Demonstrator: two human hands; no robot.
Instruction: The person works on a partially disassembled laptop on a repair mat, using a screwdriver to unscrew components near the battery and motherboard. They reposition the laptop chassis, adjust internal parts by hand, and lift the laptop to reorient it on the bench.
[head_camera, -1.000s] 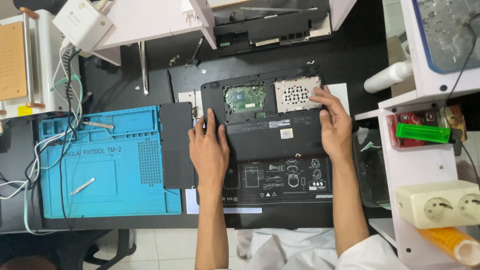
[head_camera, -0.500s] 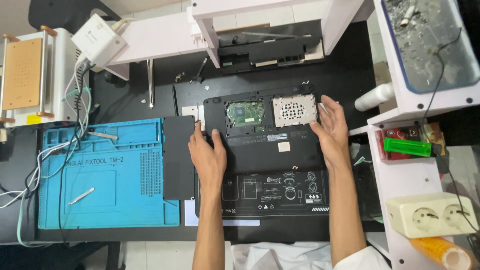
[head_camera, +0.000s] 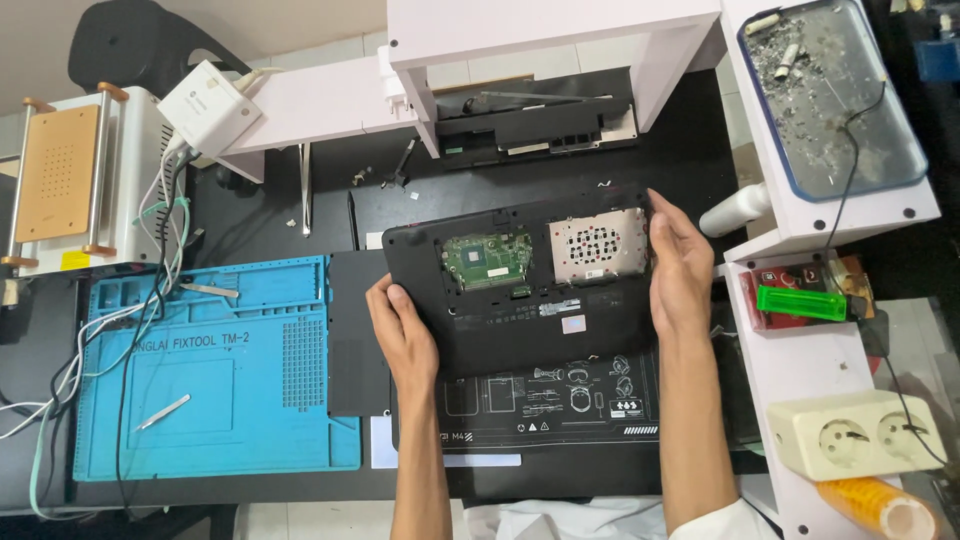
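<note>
A black laptop (head_camera: 520, 330) lies bottom-up on the dark table, with a green circuit board (head_camera: 487, 258) and a perforated metal plate (head_camera: 598, 245) exposed near its far edge. My left hand (head_camera: 402, 328) grips the laptop's left edge. My right hand (head_camera: 680, 262) holds the right edge, fingers wrapped round the far corner. The laptop sits tilted a little, its left far corner lower in view than its right. A black cover panel with white diagrams (head_camera: 550, 400) lies under its near part.
A blue work mat (head_camera: 200, 370) with two metal tweezers lies at the left, a flat black panel (head_camera: 355, 330) beside it. White shelf units stand behind and at the right, holding a blue tray of scraps (head_camera: 835, 95), a green lighter and a socket block (head_camera: 865, 435).
Both hands have shifted from lying on top of the laptop to gripping its side edges. The laptop has turned slightly.
</note>
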